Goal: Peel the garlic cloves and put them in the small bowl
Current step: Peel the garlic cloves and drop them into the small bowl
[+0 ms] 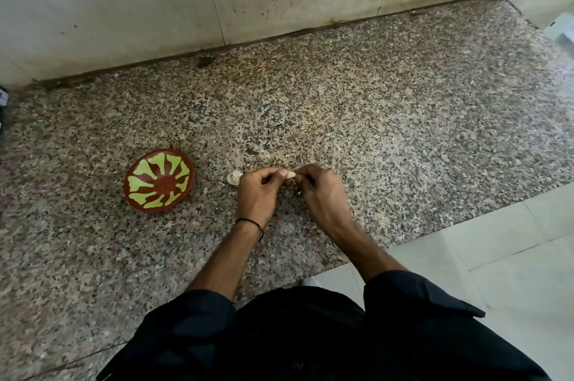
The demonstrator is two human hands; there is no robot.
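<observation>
– Garlic clove (291, 175) pinched between left hand (257, 191) and right hand (320, 191), both gripping it, just over the counter (372, 132).
– Risk?
– Likely slips out as skin tears. Loose garlic (234, 178) just left of grip; bowl (161, 185) well left, so carry could drop it.

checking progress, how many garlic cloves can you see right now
2. One clove is pinched between the left hand and right hand. One pale garlic piece lies on the counter behind the left hand, partly hidden; more may be there. None in the bowl.
</observation>
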